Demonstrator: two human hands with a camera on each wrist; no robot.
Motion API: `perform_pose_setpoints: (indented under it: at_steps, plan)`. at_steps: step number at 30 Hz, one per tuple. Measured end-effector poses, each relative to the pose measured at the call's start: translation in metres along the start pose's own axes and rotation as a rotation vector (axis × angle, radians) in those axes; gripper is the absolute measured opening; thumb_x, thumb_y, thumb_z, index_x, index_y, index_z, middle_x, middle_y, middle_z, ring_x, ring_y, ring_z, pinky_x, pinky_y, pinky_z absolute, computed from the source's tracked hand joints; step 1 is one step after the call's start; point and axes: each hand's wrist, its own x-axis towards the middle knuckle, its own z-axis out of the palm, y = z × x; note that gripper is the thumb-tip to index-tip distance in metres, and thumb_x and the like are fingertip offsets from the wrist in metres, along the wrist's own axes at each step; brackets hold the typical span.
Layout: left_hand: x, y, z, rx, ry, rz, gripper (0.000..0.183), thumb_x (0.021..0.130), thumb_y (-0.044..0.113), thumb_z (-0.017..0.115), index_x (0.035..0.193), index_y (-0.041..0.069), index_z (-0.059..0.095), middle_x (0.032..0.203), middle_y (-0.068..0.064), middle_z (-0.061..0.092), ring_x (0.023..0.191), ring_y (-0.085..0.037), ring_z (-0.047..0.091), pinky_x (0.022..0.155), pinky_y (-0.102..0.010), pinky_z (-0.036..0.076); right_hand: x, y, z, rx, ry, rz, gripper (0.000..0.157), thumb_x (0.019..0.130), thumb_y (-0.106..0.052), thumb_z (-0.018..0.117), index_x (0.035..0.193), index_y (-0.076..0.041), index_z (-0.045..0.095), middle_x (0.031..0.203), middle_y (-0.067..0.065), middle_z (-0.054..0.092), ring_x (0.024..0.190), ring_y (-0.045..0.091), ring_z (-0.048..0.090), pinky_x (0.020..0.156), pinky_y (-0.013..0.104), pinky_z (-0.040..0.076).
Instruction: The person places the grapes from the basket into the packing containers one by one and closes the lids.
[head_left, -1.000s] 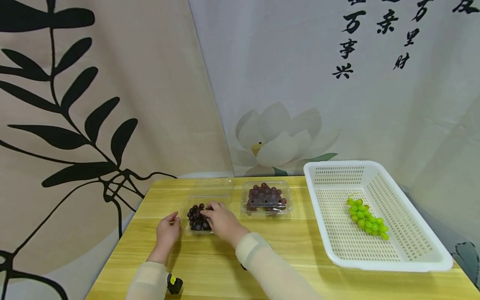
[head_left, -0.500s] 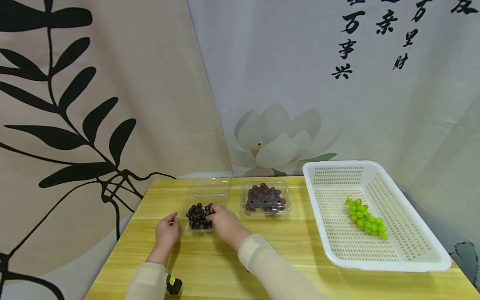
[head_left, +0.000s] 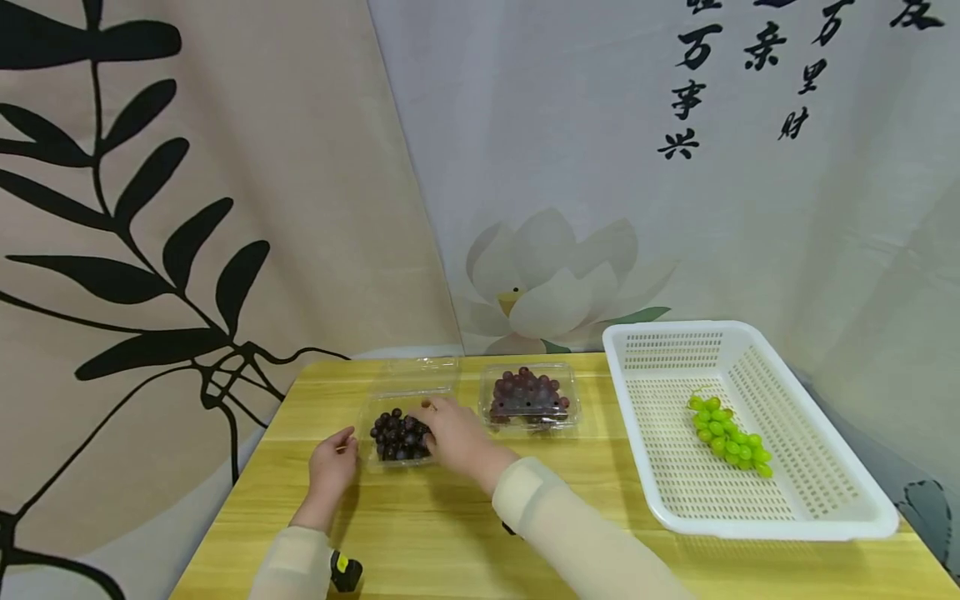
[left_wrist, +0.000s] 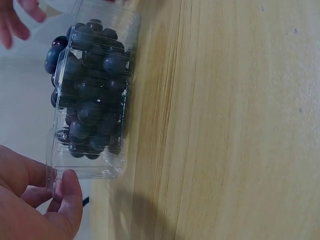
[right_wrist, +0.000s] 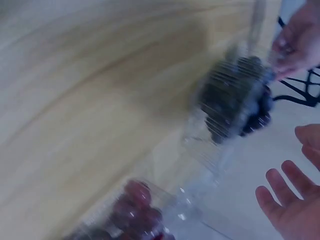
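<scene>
Dark grapes (head_left: pixel 400 435) lie bunched in an open clear plastic clamshell box (left_wrist: pixel 85 172), its lid (head_left: pixel 417 375) folded back. My left hand (head_left: pixel 333 467) pinches the near-left rim of this box; in the left wrist view, the thumb and fingers (left_wrist: pixel 72 197) meet at its edge. Over the box's right side is my right hand (head_left: pixel 459 437). Its fingers (right_wrist: pixel 284 186) are spread and hold nothing in the right wrist view, apart from the grapes. That view is blurred.
Another clear box (head_left: pixel 573 400) of reddish grapes (head_left: pixel 527 392) stands just right of the first. At the table's right is a white perforated basket (head_left: pixel 652 475) with green grapes (head_left: pixel 729 435) in it. A patterned curtain (head_left: pixel 337 208) hangs behind the wooden table (head_left: pixel 420 533).
My right hand has drawn its fingers out of the dark grapes, opened and shifted slightly right. The left hand stays at the box's edge.
</scene>
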Motion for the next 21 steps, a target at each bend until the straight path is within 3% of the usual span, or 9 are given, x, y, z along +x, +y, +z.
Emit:
perform_pose_setpoints:
  at_steps: [3, 5, 7, 10, 15, 21]
  plan:
    - [-0.001, 0.001, -0.001, 0.008, -0.001, 0.004, 0.039, 0.099, 0.007, 0.043, 0.135, -0.007, 0.047, 0.121, -0.028, 0.053, 0.106, -0.039, 0.055, 0.066, -0.026, 0.05, -0.004, 0.004, -0.018, 0.041, 0.045, -0.002, 0.044, 0.093, -0.024, 0.061, 0.136, -0.025, 0.052, 0.135, 0.002, 0.05, 0.1, 0.015, 0.059, 0.062, 0.022, 0.05]
    - [-0.001, 0.001, -0.001, 0.014, -0.002, 0.003, 0.039, 0.099, 0.008, 0.043, 0.135, -0.007, 0.047, 0.121, -0.027, 0.053, 0.106, -0.039, 0.055, 0.067, -0.027, 0.05, -0.009, 0.009, -0.031, 0.065, 0.077, 0.004, 0.045, 0.092, -0.026, 0.063, 0.136, -0.025, 0.051, 0.136, 0.002, 0.049, 0.1, 0.015, 0.059, 0.067, 0.022, 0.052]
    - [-0.001, 0.0, -0.001, 0.018, -0.002, 0.002, 0.039, 0.099, 0.008, 0.043, 0.135, -0.006, 0.047, 0.122, -0.027, 0.053, 0.107, -0.038, 0.055, 0.069, -0.028, 0.051, -0.014, 0.016, -0.045, 0.089, 0.106, 0.02, 0.049, 0.091, -0.027, 0.064, 0.138, -0.024, 0.049, 0.137, 0.003, 0.048, 0.109, 0.018, 0.057, 0.081, 0.028, 0.053]
    - [0.0, -0.002, 0.0, 0.021, 0.0, -0.001, 0.039, 0.099, 0.009, 0.043, 0.135, -0.006, 0.047, 0.122, -0.026, 0.053, 0.107, -0.038, 0.055, 0.069, -0.028, 0.051, -0.024, 0.029, -0.062, 0.128, 0.143, 0.057, 0.052, 0.09, -0.026, 0.065, 0.139, -0.024, 0.047, 0.14, 0.003, 0.045, 0.114, 0.021, 0.055, 0.09, 0.036, 0.051]
    - [0.001, -0.004, 0.0, 0.016, 0.01, 0.011, 0.039, 0.099, 0.008, 0.043, 0.134, -0.006, 0.048, 0.12, -0.026, 0.054, 0.104, -0.037, 0.056, 0.064, -0.024, 0.049, -0.049, 0.055, -0.08, 0.192, 0.215, 0.129, 0.053, 0.089, -0.025, 0.067, 0.139, -0.024, 0.047, 0.139, 0.003, 0.044, 0.105, 0.021, 0.058, 0.084, 0.037, 0.052]
    - [0.001, -0.005, 0.002, 0.011, 0.009, 0.025, 0.038, 0.099, 0.008, 0.043, 0.134, -0.007, 0.048, 0.12, -0.027, 0.053, 0.104, -0.037, 0.056, 0.065, -0.024, 0.049, -0.089, 0.086, -0.1, 0.285, 0.236, 0.211, 0.058, 0.09, -0.024, 0.065, 0.143, -0.02, 0.042, 0.145, 0.008, 0.038, 0.126, 0.032, 0.046, 0.094, 0.045, 0.048]
